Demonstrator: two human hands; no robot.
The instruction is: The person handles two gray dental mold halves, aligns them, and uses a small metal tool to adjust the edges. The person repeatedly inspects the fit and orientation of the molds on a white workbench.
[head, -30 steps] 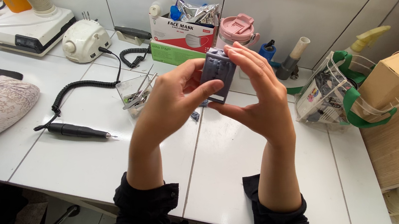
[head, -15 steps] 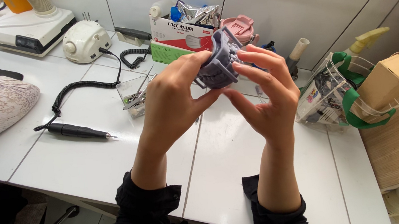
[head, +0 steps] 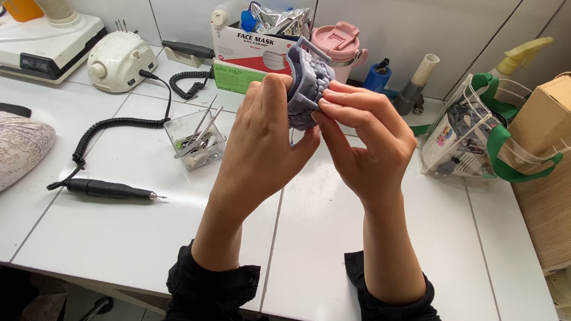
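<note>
From the head camera, both bare hands are raised above the white tabletop (head: 129, 236), whose smooth panels meet in thin dark seams. The left hand (head: 263, 149) has its grip closed around a grey dental model (head: 307, 83), a matte, resin-looking piece with a flat squared frame at the back and a bumpy cluster of rounded tooth shapes on the front; the thumb lies along its underside and the fingers wrap its left edge. The right hand (head: 369, 140) has its grip closed on the same model from the right, fingertips pressed on the knobbly front face. The model is held in the air between the two hands, tilted, above the middle of the tabletop and in front of a cardboard mask box (head: 247, 46). Both wrists end in black sleeves. On the tabletop to the left lies a slim black handpiece (head: 106, 190) with a fine metal tip, its coiled black cord (head: 110, 127) running back to a rounded cream control unit (head: 120, 57). Near the left hand stands a small clear square tray (head: 198, 145) holding thin metal tools. Behind the hands sits a pink lidded cup (head: 338, 40). At the right edge, a clear plastic bag (head: 459, 141) with green handles rests beside a tan cardboard box (head: 552, 108).
</note>
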